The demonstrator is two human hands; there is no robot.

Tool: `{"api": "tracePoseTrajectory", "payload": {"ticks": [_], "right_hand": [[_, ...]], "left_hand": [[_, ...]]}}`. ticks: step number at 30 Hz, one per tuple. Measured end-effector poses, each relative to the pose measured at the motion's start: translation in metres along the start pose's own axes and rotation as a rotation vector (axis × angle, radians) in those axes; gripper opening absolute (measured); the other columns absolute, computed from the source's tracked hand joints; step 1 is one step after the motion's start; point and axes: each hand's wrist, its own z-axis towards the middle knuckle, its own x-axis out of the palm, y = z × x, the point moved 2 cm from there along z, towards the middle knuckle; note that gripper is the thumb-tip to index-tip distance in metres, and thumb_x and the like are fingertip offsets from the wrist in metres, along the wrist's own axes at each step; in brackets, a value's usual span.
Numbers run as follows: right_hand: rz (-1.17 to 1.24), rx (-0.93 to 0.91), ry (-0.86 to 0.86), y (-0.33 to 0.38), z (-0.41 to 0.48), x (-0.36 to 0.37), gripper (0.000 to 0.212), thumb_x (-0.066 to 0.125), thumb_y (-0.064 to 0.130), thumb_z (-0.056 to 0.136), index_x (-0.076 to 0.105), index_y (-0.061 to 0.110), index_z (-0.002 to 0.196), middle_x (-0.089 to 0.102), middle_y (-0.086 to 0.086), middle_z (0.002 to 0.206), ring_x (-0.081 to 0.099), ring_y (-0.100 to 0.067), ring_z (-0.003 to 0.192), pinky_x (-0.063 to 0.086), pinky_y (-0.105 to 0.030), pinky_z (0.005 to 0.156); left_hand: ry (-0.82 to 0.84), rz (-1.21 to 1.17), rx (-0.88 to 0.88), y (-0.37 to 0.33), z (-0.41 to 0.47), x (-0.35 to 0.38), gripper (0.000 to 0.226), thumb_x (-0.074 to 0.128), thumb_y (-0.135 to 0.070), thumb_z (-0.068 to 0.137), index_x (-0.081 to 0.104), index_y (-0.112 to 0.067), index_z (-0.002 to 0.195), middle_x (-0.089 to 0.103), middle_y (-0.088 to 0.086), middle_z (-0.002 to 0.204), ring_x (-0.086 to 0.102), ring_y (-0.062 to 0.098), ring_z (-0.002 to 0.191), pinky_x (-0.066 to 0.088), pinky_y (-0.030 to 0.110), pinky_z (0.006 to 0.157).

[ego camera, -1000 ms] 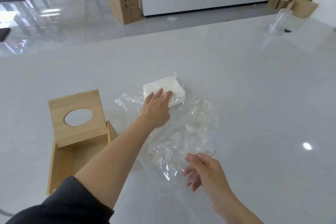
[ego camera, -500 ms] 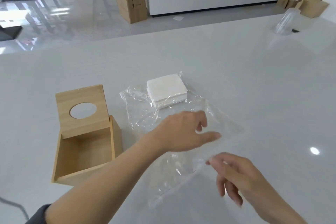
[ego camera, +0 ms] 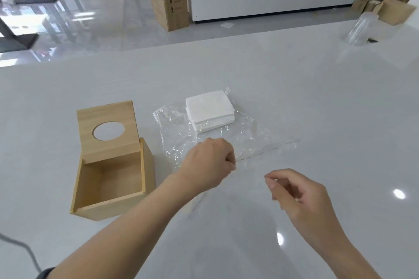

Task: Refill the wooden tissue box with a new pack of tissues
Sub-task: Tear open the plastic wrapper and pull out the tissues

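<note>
On the white bench [ego camera: 294, 88], the wooden tissue box [ego camera: 111, 179] stands at 9 o'clock with its hinged lid [ego camera: 108, 130] raised and its inside bare. The stack of tissues [ego camera: 209, 112] lies at 12 o'clock on the clear plastic wrapper [ego camera: 249, 142]. The left hand [ego camera: 209, 166] pinches the wrapper's near edge, fingers curled tight. The right hand [ego camera: 294, 195], at 4 o'clock, has fingers narrowly pinched; whether they grip film, I cannot tell.

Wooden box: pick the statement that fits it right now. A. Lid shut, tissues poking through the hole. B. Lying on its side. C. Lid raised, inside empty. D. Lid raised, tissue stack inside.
C: the wooden box shows bare wood inside under its raised lid, while the tissue stack lies on the clear wrapper beside it.
</note>
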Motion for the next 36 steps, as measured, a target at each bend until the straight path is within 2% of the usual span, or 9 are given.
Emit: {"api": "tracePoseTrajectory", "payload": {"ticks": [5, 9, 13, 16, 19, 21, 27, 33, 36], "right_hand": [[-0.5, -0.647, -0.173, 0.005, -0.003, 0.015, 0.023, 0.052, 0.006, 0.079, 0.071, 0.007, 0.093, 0.063, -0.005, 0.099, 0.054, -0.017, 0.093, 0.04, -0.025, 0.082], [-0.681, -0.67, -0.136, -0.001, 0.001, 0.023, 0.047, 0.051, 0.006, 0.075, 0.054, 0.022, 0.119, 0.055, -0.001, 0.12, 0.047, -0.02, 0.115, 0.021, -0.034, 0.098], [-0.857, -0.583, 0.058, -0.024, 0.007, 0.024, 0.049, 0.07, 0.004, 0.06, 0.061, 0.02, 0.105, 0.065, 0.009, 0.083, 0.058, -0.012, 0.09, 0.023, -0.035, 0.09], [-0.86, -0.602, 0.039, -0.039, 0.007, 0.023, 0.03, 0.072, -0.012, 0.053, 0.069, 0.015, 0.066, 0.062, 0.005, 0.062, 0.062, -0.02, 0.061, 0.029, -0.032, 0.074], [-0.782, -0.619, -0.007, -0.046, 0.007, 0.021, 0.026, 0.055, -0.013, 0.06, 0.069, 0.008, 0.064, 0.062, -0.001, 0.061, 0.058, -0.025, 0.054, 0.032, -0.03, 0.062], [-0.755, -0.655, -0.029, -0.047, 0.007, 0.022, 0.028, 0.052, -0.015, 0.058, 0.07, 0.006, 0.065, 0.062, -0.003, 0.061, 0.057, -0.026, 0.053, 0.032, -0.029, 0.058], [-0.749, -0.678, -0.002, -0.051, 0.006, 0.024, 0.028, 0.052, -0.014, 0.06, 0.07, 0.007, 0.067, 0.063, -0.003, 0.064, 0.057, -0.026, 0.055, 0.033, -0.028, 0.057], [-0.794, -0.617, 0.326, -0.058, 0.002, 0.03, 0.024, 0.055, -0.003, 0.056, 0.066, 0.015, 0.066, 0.069, 0.003, 0.086, 0.064, -0.02, 0.074, 0.037, -0.022, 0.065], [-0.8, -0.422, 0.608, -0.066, 0.002, 0.033, 0.046, 0.048, 0.012, 0.066, 0.062, 0.025, 0.107, 0.048, 0.016, 0.127, 0.047, -0.009, 0.117, 0.022, -0.007, 0.09]], "left_hand": [[-0.099, 0.017, 0.109, 0.001, -0.006, -0.002, 0.019, 0.069, -0.032, 0.078, 0.055, -0.024, 0.067, 0.065, -0.006, 0.068, 0.054, 0.013, 0.062, 0.043, 0.028, 0.061], [0.143, 0.024, 0.225, -0.002, -0.014, 0.016, 0.023, 0.065, -0.046, 0.078, 0.05, -0.032, 0.068, 0.052, -0.018, 0.069, 0.051, 0.004, 0.07, 0.039, 0.026, 0.063], [0.246, -0.233, 0.067, 0.019, -0.007, 0.023, 0.025, 0.065, -0.04, 0.082, 0.062, -0.023, 0.099, 0.059, -0.008, 0.107, 0.055, 0.014, 0.103, 0.043, 0.029, 0.09], [0.194, 0.121, 0.112, 0.034, -0.005, 0.039, 0.055, 0.062, -0.051, 0.078, 0.045, -0.025, 0.124, 0.046, -0.004, 0.129, 0.038, 0.018, 0.122, 0.029, 0.031, 0.102], [0.124, 0.353, 0.166, 0.04, -0.008, 0.061, 0.087, 0.062, -0.058, 0.074, 0.02, -0.025, 0.141, 0.02, 0.006, 0.151, 0.011, 0.022, 0.141, 0.007, 0.04, 0.113], [0.038, 0.482, 0.202, 0.043, -0.008, 0.067, 0.084, 0.06, -0.05, 0.079, 0.013, -0.022, 0.144, 0.007, 0.013, 0.155, 0.0, 0.027, 0.144, 0.0, 0.045, 0.115], [-0.191, 0.372, 0.296, 0.042, -0.008, 0.061, 0.028, 0.051, -0.018, 0.084, 0.063, -0.014, 0.109, 0.05, 0.01, 0.135, 0.044, 0.027, 0.126, 0.016, 0.044, 0.111], [-0.322, 0.124, 0.214, 0.036, -0.007, 0.048, 0.021, 0.052, -0.017, 0.086, 0.071, -0.014, 0.095, 0.069, 0.001, 0.109, 0.062, 0.025, 0.098, 0.035, 0.032, 0.093], [-0.346, 0.079, 0.237, 0.033, -0.007, 0.045, 0.021, 0.052, -0.021, 0.089, 0.072, -0.015, 0.097, 0.072, -0.002, 0.103, 0.063, 0.022, 0.096, 0.039, 0.031, 0.09]]}}
